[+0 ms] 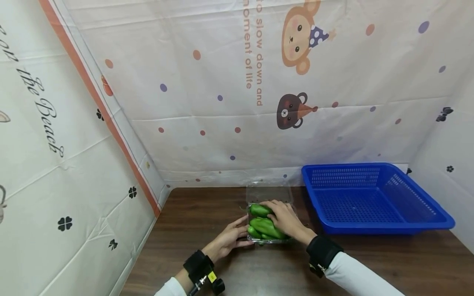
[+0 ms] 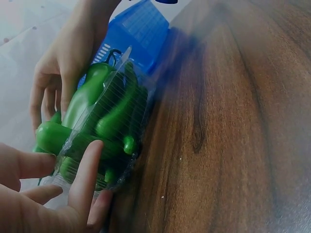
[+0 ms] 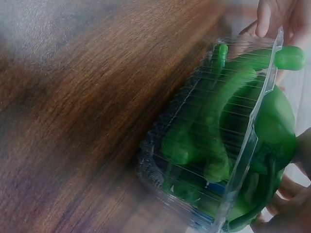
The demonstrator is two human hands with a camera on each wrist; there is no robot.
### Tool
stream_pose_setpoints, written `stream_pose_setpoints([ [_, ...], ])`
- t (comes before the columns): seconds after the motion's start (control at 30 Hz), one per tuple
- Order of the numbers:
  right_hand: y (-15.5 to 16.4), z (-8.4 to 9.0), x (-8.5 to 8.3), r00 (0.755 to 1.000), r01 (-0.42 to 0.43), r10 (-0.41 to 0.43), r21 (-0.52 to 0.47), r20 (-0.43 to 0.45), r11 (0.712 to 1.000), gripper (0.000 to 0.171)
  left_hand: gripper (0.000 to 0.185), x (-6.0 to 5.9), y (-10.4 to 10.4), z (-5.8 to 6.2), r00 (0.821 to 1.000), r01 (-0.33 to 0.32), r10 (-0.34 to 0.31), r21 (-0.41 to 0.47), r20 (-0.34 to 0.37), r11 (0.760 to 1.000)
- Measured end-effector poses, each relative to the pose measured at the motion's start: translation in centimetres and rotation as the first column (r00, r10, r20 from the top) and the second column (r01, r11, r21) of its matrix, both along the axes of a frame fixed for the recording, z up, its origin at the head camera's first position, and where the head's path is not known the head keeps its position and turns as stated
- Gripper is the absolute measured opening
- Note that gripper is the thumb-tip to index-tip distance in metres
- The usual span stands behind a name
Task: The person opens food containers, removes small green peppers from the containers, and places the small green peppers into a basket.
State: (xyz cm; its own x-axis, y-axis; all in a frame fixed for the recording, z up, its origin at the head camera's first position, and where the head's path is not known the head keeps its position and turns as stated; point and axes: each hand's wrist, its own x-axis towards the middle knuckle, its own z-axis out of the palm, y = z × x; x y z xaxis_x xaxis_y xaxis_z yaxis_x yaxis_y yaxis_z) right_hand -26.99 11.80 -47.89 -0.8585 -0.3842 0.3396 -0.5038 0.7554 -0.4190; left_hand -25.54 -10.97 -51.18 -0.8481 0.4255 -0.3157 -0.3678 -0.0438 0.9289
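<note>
Several long green peppers (image 1: 264, 226) fill a clear plastic clamshell box (image 2: 127, 160), whose transparent lid (image 1: 268, 192) stands raised at the back. One pepper end (image 3: 290, 58) sticks out past the box's rim. My left hand (image 1: 227, 240) is at the left end of the box, with its straight, spread fingers (image 2: 86, 179) touching the wall and the pepper ends. From the right, my right hand (image 1: 285, 218) reaches over the box. Its bent fingers and thumb grip a green pepper at the far side; the fingertips are partly hidden behind the peppers.
A large blue plastic basket (image 1: 355, 205) with perforated walls stands to the right of the box, near the back. Under everything is a brown wood-grain table (image 1: 177, 230). Printed cloth (image 1: 207, 94) hangs behind the table and along both sides.
</note>
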Motion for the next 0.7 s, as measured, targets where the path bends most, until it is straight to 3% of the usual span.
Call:
stream_pose_setpoints([
  [0.27, 0.1, 0.8, 0.2, 0.997, -0.018, 0.018, 0.003, -0.076, 1.000, 0.045, 0.062, 0.0, 0.0, 0.1, 1.000, 0.001, -0.001, -0.003, 0.002, 1.000],
  [0.7, 0.9, 4.4, 1.0, 0.984, 0.098, -0.106, -0.061, -0.141, 0.993, 0.051, 0.061, -0.1, -0.1, 0.3, 0.999, 0.031, -0.031, -0.008, -0.006, 0.999],
])
